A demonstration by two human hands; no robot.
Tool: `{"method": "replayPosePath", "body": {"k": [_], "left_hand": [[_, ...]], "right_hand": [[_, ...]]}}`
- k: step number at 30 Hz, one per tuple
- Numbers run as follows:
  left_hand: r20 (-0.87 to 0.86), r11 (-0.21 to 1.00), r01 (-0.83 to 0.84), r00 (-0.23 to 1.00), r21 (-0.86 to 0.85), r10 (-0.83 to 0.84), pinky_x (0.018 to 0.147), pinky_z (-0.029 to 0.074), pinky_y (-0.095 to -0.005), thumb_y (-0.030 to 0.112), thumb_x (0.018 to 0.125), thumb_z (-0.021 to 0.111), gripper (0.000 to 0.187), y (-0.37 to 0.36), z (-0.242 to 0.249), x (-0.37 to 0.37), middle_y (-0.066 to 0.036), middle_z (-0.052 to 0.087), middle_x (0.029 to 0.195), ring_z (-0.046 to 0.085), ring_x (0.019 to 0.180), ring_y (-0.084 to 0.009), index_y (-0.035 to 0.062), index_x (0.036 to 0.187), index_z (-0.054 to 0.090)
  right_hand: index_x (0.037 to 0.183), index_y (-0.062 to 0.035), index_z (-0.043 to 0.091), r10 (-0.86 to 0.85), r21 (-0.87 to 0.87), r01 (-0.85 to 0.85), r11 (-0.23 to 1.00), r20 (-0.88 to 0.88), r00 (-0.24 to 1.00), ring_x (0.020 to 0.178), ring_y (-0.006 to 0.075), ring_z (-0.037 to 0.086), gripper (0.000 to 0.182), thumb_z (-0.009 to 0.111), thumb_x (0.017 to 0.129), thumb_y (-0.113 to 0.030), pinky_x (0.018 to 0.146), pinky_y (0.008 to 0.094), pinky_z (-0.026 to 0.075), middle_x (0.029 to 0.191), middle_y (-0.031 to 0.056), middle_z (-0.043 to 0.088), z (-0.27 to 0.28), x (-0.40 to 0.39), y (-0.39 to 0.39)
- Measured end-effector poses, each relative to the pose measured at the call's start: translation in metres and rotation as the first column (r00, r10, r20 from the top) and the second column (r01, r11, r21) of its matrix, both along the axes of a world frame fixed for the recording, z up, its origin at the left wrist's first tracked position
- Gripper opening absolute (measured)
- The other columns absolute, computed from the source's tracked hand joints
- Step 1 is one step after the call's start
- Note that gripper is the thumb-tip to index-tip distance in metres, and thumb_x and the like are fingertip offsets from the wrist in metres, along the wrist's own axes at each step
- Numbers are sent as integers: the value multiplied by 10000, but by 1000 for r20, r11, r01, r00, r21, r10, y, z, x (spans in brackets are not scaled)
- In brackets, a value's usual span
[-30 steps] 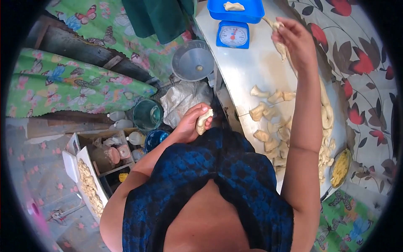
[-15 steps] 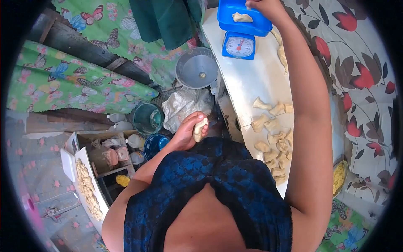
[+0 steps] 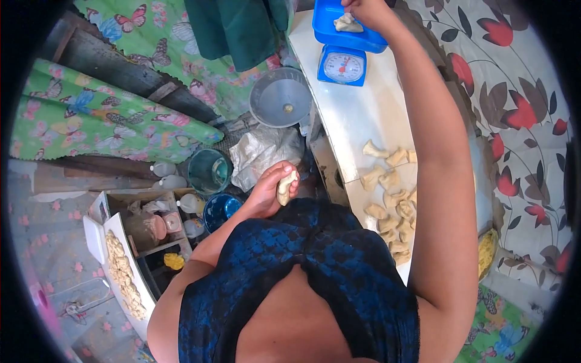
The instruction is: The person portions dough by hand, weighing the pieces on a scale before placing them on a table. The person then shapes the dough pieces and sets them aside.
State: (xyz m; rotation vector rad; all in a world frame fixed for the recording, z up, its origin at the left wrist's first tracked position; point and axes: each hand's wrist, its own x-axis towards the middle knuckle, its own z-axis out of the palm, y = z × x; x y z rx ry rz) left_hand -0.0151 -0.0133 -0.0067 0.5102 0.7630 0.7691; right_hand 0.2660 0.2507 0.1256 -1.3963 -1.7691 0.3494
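Observation:
Down in front of my body, my left hand (image 3: 270,189) is wrapped round a piece of dough (image 3: 286,186). My right hand (image 3: 370,11) reaches out to the blue tray (image 3: 376,41) of a kitchen scale (image 3: 342,65), its fingers pinched over the tray. Whatever they pinch is too small or hidden to make out. Below those fingers a lump of dough (image 3: 348,24) lies in the tray. The scale's red needle points near the top of the dial. Many cut dough pieces (image 3: 387,178) are spread on the white table (image 3: 336,115), partly covered by my right arm.
To the left of the table stand a grey basin (image 3: 279,98), a crumpled plastic bag (image 3: 266,158), a green bucket (image 3: 209,170) and a blue bucket (image 3: 221,209). A wooden shelf (image 3: 158,249) holds jars. More dough pieces (image 3: 124,275) lie on a white board at lower left.
My right hand has shifted slightly left over the tray, and the dough in it looks bulkier. My left hand keeps its hold on the dough piece. The whole view has shifted slightly.

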Motion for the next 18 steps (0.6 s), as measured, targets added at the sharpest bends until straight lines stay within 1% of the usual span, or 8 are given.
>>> {"method": "replayPosePath", "body": {"k": [1, 2, 4, 5, 7, 10, 13, 18], "left_hand": [[11, 1000, 6, 1000, 4, -6, 547, 372, -266, 252, 879, 486, 237, 0, -1, -1, -55, 472, 669, 430, 579, -143, 30, 795, 497], [21, 1000, 12, 1000, 7, -12, 547, 371, -265, 253, 878, 486, 237, 0, -2, -1, -55, 471, 669, 430, 580, -143, 31, 796, 499], [8, 1000, 3, 1000, 8, -3, 548, 371, -264, 254, 878, 485, 238, -1, 1, -1, -55, 472, 671, 429, 581, -143, 31, 794, 500], [-5, 1000, -5, 1000, 12, 5, 548, 371, -264, 254, 878, 484, 239, -2, 1, 0, -55, 473, 673, 429, 582, -143, 32, 792, 501], [-1, 1000, -3, 1000, 10, 3, 548, 370, -264, 256, 880, 480, 241, -3, 0, -1, -55, 473, 675, 426, 583, -143, 32, 794, 501], [0, 1000, 5, 1000, 5, -5, 549, 368, -266, 264, 889, 465, 252, -3, 0, 0, -55, 470, 676, 420, 584, -143, 32, 796, 500], [5, 1000, 4, 1000, 0, -4, 549, 365, -268, 276, 904, 444, 273, -4, 1, 3, -54, 465, 674, 413, 583, -143, 31, 796, 499], [12, 1000, 17, 1000, 1, -17, 550, 362, -270, 289, 920, 418, 301, -3, 1, 4, -53, 459, 672, 409, 582, -143, 31, 786, 498]], "right_hand": [[782, -14, 635, -18, -79, 14, 997, -47, 999, 616, 198, 595, 140, 544, 678, -5, 566, 316, 471, 673, 116, 624, 2, -2, -4], [782, -14, 635, -18, -81, 14, 997, -48, 999, 616, 198, 595, 140, 544, 678, -5, 566, 316, 471, 673, 116, 624, 1, -1, -2], [797, -6, 639, -21, -51, 23, 998, 44, 999, 630, 204, 598, 143, 549, 686, -17, 584, 316, 474, 689, 123, 630, 1, 1, 1], [797, -6, 639, -22, -53, 24, 998, 44, 999, 630, 204, 598, 143, 549, 686, -17, 584, 316, 474, 689, 123, 630, 0, 4, 1], [807, 4, 641, 19, 46, -17, 999, -38, 999, 648, 204, 601, 151, 543, 695, -23, 611, 314, 479, 705, 130, 636, 4, 6, -7], [804, 13, 638, 44, 68, -41, 997, -42, 998, 662, 196, 604, 148, 544, 698, -29, 631, 310, 482, 719, 132, 640, 15, 11, -15], [812, 13, 640, 17, 38, -17, 999, 14, 1000, 666, 192, 604, 157, 547, 694, -35, 633, 308, 484, 731, 129, 644, 23, 15, -19], [821, 15, 641, 18, -4, -18, 1000, -1, 1000, 664, 191, 603, 170, 555, 685, -39, 626, 305, 484, 727, 121, 643, 31, 19, -27]]}}
